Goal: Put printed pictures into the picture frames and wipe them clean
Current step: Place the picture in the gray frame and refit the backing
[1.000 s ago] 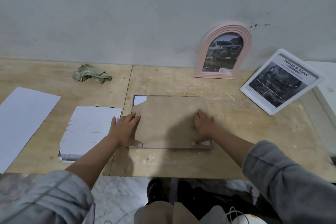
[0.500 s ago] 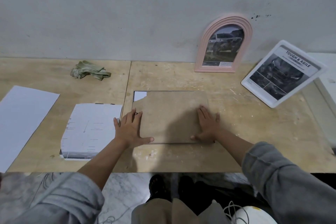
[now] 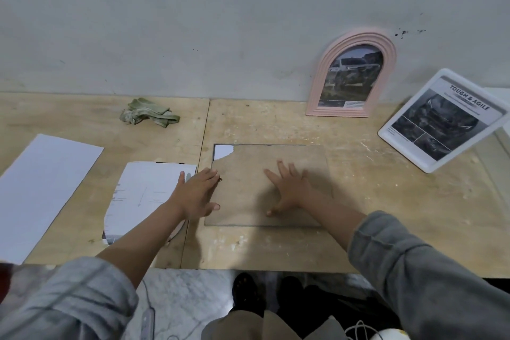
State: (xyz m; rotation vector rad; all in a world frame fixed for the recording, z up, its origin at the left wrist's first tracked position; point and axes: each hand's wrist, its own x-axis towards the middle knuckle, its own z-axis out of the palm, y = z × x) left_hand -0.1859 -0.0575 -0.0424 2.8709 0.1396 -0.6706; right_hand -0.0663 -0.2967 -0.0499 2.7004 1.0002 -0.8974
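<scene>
Hands have shifted: right hand (image 3: 289, 188) now splayed flat mid-backing board (image 3: 256, 174), left hand (image 3: 197, 193) flat, fingers open, at its left edge on the counter (image 3: 372, 215). Two filled frames stand behind: pink arched frame (image 3: 352, 74), white frame (image 3: 441, 121); two paper sheets left.

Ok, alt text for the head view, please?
Both hands, left hand and right hand, press flat on a brown backing board on the wooden table. Two filled frames lean behind.

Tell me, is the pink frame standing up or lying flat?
Standing up. The pink arched frame leans against the wall, its bottom edge on the table, picture facing out.
</scene>
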